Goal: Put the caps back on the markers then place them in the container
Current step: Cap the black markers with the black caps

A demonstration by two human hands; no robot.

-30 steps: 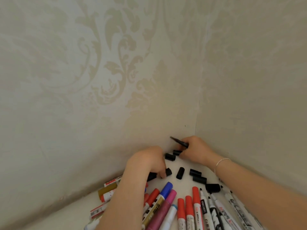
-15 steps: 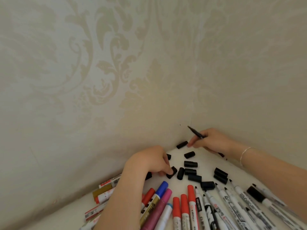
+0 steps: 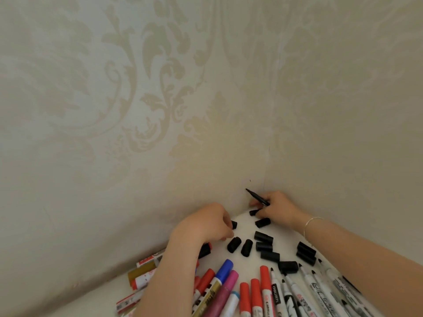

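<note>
The right hand [image 3: 278, 208] grips a thin black marker [image 3: 256, 196] low in the frame's centre-right, tip uncapped. The left hand [image 3: 206, 224] curls knuckles-up over loose black caps [image 3: 263, 236]; its fingertips are hidden, grasp unclear. Capped markers [image 3: 265, 287] run off the bottom edge.

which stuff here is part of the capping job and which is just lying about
Part of the job:
- thin black marker gripped in the right hand
- loose black caps on the white tabletop
- uncapped white markers
- left hand among the caps

Lying about:
- coloured markers with caps already on
- bracelet
- patterned wallpaper
</note>
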